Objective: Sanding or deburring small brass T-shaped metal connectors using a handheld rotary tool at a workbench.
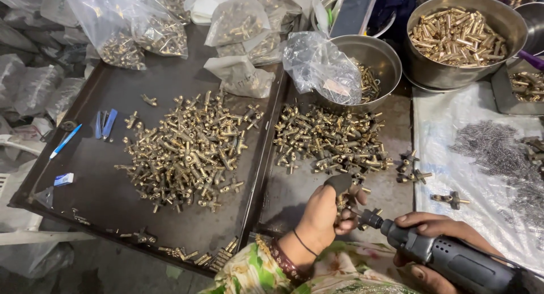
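My left hand point(323, 214) is closed around a small brass fitting point(342, 202), with a dark cover on the thumb. My right hand point(433, 237) grips a grey electric screwdriver point(447, 259) whose tip meets the fitting. A heap of brass cross-shaped fittings point(190, 149) lies on the left dark tray point(96, 180). A second heap of brass fittings point(328, 138) lies on the right tray point(294, 197), just beyond my hands.
Clear bags of brass parts point(141, 33) line the back. A steel bowl point(371, 59) holds a plastic bag; a bigger steel bowl point(459, 36) is full of brass pieces. White sheet point(453, 130) at right carries small dark springs point(493, 144). A blue pen point(65, 141) lies left.
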